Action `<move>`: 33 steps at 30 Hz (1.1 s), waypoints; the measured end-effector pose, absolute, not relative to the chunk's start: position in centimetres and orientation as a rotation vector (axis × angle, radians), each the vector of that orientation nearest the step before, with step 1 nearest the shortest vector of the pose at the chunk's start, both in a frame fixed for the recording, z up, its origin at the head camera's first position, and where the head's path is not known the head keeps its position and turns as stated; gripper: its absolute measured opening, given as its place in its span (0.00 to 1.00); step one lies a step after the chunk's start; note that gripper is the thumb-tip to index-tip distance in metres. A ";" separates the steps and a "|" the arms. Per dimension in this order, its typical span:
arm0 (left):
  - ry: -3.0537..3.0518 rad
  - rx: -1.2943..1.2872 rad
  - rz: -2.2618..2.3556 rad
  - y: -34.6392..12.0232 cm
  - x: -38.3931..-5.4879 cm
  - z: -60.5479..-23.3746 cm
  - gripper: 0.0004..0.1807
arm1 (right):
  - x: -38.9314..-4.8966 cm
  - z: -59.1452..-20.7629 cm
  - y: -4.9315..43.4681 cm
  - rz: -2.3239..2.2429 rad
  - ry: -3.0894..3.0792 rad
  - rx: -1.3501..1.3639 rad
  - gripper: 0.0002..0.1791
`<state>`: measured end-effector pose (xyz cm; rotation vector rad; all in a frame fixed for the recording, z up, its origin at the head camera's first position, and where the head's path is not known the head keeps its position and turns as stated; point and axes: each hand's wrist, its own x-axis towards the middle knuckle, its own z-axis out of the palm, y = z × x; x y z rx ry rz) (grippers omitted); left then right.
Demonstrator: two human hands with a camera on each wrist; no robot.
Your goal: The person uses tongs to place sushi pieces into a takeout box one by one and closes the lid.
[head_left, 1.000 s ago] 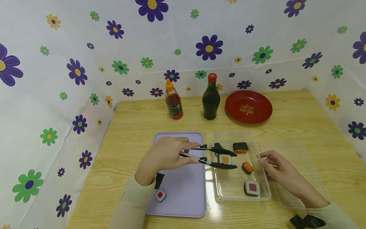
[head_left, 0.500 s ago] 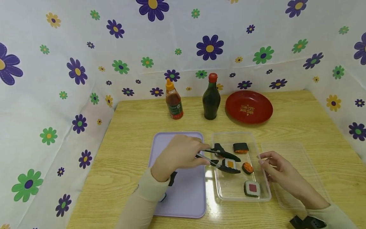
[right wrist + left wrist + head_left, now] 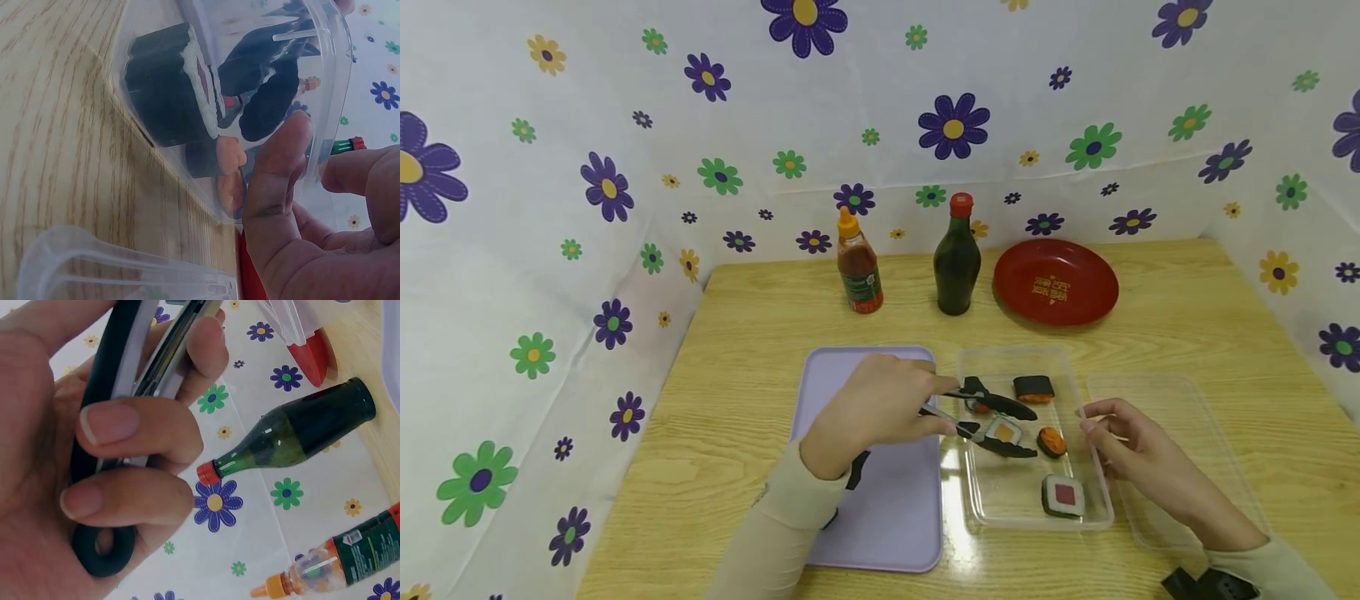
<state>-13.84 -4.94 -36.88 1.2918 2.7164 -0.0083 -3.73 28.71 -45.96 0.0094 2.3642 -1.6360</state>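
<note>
My left hand (image 3: 880, 404) grips a pair of black-tipped tongs (image 3: 1011, 407), fingers wrapped around the handles in the left wrist view. The tong tips stand apart over a clear plastic container (image 3: 1037, 525). Between them, tilted low inside the container, lies a toy sushi roll with an orange centre (image 3: 1003, 428). Other toy sushi in there are a roll with a dark red centre (image 3: 1063, 496), an orange-topped piece (image 3: 1051, 442) and a black-wrapped piece (image 3: 1033, 388). Another dark piece (image 3: 976, 407) is partly behind the tongs. My right hand (image 3: 1138, 450) pinches the container's right rim.
Left of the container is a lavender tray (image 3: 898, 517), where my left sleeve mostly hides a small piece. A clear lid (image 3: 1180, 525) lies under my right hand. Behind stand a red sauce bottle (image 3: 861, 275), a green bottle (image 3: 957, 271) and a red plate (image 3: 1056, 312).
My left hand has moved right with the tongs, and their tips have spread. The orange-centred roll went from upright between the tips to tilted lower in the container. My right hand stays put.
</note>
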 end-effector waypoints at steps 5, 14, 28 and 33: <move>2.699 1.314 0.133 -6.6 -14.0 -37.1 0.35 | -3.7 -45.9 28.8 -1.627 2.375 0.010 0.22; 2.704 1.250 0.385 -11.2 -13.7 -37.9 0.42 | -3.6 -45.9 29.0 -1.610 2.368 0.032 0.23; 2.694 0.954 0.718 -21.9 -10.1 -39.6 0.41 | -3.6 -46.0 28.8 -1.609 2.357 0.013 0.22; 2.680 0.784 0.806 -25.6 -8.3 -39.8 0.43 | -3.8 -45.9 29.0 -1.620 2.370 -0.030 0.21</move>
